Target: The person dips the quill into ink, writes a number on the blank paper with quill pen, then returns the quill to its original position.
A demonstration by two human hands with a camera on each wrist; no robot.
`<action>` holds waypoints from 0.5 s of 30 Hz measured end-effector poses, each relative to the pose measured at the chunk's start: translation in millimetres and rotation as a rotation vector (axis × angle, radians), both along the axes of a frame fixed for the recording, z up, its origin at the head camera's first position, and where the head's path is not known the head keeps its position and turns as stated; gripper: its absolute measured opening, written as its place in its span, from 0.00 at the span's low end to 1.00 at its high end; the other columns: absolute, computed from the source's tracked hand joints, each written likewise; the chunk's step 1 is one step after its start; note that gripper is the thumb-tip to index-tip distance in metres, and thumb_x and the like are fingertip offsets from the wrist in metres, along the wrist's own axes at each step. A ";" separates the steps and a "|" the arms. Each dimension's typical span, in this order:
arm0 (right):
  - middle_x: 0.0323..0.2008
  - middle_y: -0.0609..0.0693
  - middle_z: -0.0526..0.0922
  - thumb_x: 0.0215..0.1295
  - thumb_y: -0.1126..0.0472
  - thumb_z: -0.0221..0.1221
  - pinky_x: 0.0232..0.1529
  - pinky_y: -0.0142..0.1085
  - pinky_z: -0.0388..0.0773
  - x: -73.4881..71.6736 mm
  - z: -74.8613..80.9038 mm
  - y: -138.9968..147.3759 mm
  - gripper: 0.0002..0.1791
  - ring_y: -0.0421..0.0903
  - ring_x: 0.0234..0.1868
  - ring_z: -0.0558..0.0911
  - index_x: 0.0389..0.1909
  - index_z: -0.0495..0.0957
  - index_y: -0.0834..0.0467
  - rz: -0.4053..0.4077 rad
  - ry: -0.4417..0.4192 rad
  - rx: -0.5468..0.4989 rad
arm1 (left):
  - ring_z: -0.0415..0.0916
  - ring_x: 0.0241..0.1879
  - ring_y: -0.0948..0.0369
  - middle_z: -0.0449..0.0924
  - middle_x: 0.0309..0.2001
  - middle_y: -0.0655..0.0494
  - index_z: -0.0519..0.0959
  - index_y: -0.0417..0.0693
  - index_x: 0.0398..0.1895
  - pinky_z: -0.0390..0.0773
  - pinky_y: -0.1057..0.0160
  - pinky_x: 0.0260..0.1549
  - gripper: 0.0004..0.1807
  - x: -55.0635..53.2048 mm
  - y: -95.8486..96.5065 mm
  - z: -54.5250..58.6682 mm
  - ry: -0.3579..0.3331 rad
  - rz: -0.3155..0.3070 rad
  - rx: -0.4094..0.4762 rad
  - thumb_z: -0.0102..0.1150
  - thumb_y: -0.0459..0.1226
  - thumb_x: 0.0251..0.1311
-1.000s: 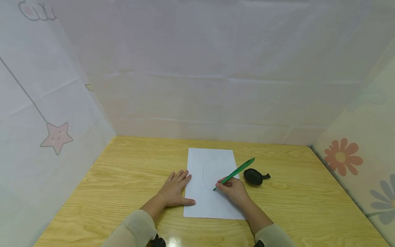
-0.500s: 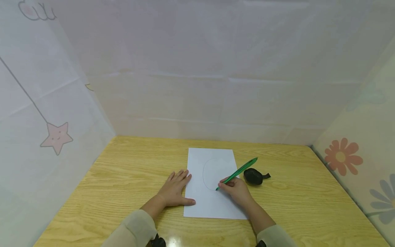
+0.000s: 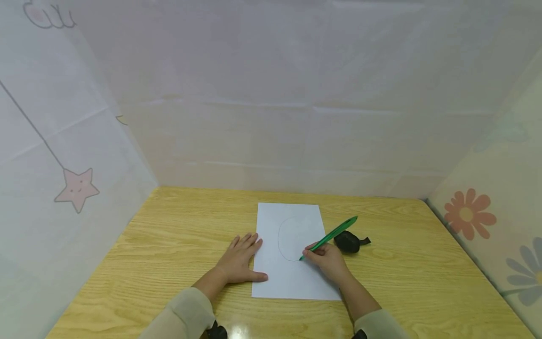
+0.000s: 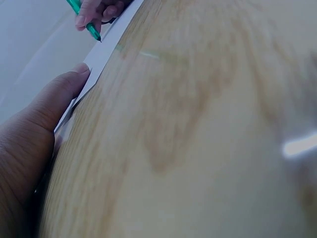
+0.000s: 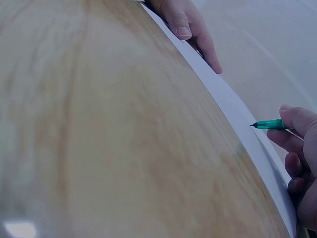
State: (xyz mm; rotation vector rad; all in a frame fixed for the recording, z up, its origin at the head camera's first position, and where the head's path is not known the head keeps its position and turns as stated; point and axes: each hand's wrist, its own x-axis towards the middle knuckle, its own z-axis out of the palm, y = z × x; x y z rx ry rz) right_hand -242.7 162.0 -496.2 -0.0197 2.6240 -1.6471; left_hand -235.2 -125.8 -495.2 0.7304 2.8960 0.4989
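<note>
Green pen (image 3: 336, 231) slants over the paper (image 3: 292, 282) near the far edge of the table (image 3: 190, 226), tip at the lower end of a thin curve (image 3: 278, 240). The right hand (image 3: 328, 263) pinches it between thumb and curled fingers; the left hand (image 3: 238, 264), fingers spread straight, rests across the paper's left edge.

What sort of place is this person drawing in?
Perhaps a small makeshift booth indoors: there's a wood-grain table, pale, creased backdrops around three sides, and a pink cartoon star on one.

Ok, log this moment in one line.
left hand: touches white paper | right hand: holds green pen at lower end of drawn curve | black object: right of paper
</note>
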 end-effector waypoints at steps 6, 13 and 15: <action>0.36 0.53 0.89 0.59 0.56 0.69 0.41 0.33 0.83 -0.2 0.2 1.4 0.11 0.41 0.39 0.86 0.36 0.86 0.61 -0.005 0.003 -0.008 | 0.43 0.79 0.50 0.49 0.79 0.50 0.55 0.47 0.77 0.41 0.43 0.76 0.57 -1.0 -0.2 -0.4 0.001 -0.001 -0.008 0.58 0.70 0.50; 0.37 0.53 0.89 0.59 0.56 0.69 0.43 0.36 0.83 0.4 0.8 2.5 0.12 0.42 0.39 0.86 0.36 0.85 0.61 -0.015 -0.003 -0.017 | 0.43 0.79 0.50 0.49 0.79 0.49 0.56 0.47 0.77 0.41 0.43 0.76 0.57 -0.6 -0.4 -0.8 0.003 -0.001 -0.011 0.58 0.70 0.50; 0.37 0.54 0.89 0.59 0.56 0.69 0.43 0.36 0.83 0.5 0.8 3.2 0.13 0.42 0.39 0.86 0.37 0.85 0.62 -0.015 -0.004 -0.022 | 0.43 0.79 0.50 0.49 0.78 0.49 0.56 0.47 0.77 0.41 0.43 0.76 0.57 -0.2 -0.3 -0.8 0.003 -0.002 -0.008 0.58 0.70 0.50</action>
